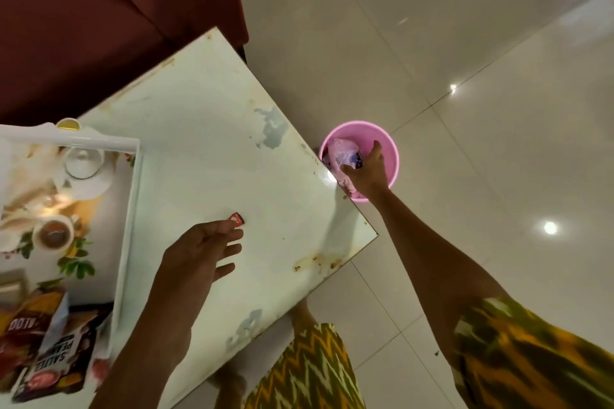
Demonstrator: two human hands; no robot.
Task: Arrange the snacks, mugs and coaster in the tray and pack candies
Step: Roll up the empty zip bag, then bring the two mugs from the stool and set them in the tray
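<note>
My left hand rests over the pale table, its fingertips pinching a small red candy wrapper. My right hand reaches off the table into a pink bin on the floor, fingers spread over crumpled plastic and a dark wrapper; whether it grips any of them is unclear. A white tray at the left holds snack packets, a glass mug and a cup with brown drink.
A dark red sofa stands behind the table. The pink bin sits right by the table's far right edge on glossy white floor tiles. My patterned yellow clothing shows at the bottom.
</note>
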